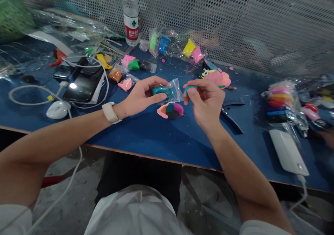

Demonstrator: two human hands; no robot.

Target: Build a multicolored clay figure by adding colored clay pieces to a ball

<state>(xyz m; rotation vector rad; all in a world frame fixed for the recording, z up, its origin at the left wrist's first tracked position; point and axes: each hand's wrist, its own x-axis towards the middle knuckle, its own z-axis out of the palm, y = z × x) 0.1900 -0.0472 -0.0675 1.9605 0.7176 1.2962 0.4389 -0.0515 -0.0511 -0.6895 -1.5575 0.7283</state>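
My left hand [147, 95] grips a clear plastic bag of teal modelling clay [171, 91], its loose end pointing right. A small piece of teal clay [191, 88] is pinched between the thumb and fingers of my right hand [205, 97], just right of the bag. On the table below and between my hands lies a flat clay shape [171, 110] in salmon, brown, teal, dark grey and magenta. Behind my right hand, partly covered by it, sits a pink clay figure [216, 78] with a round white eye.
Bagged clay in several colours lies behind my hands, near a water bottle [130, 23]. Dark-handled pliers [232, 115] and a white power bank [288, 151] are to the right. Phones [83, 83] with a looping white cable are left. A perforated metal panel [235, 16] borders the back.
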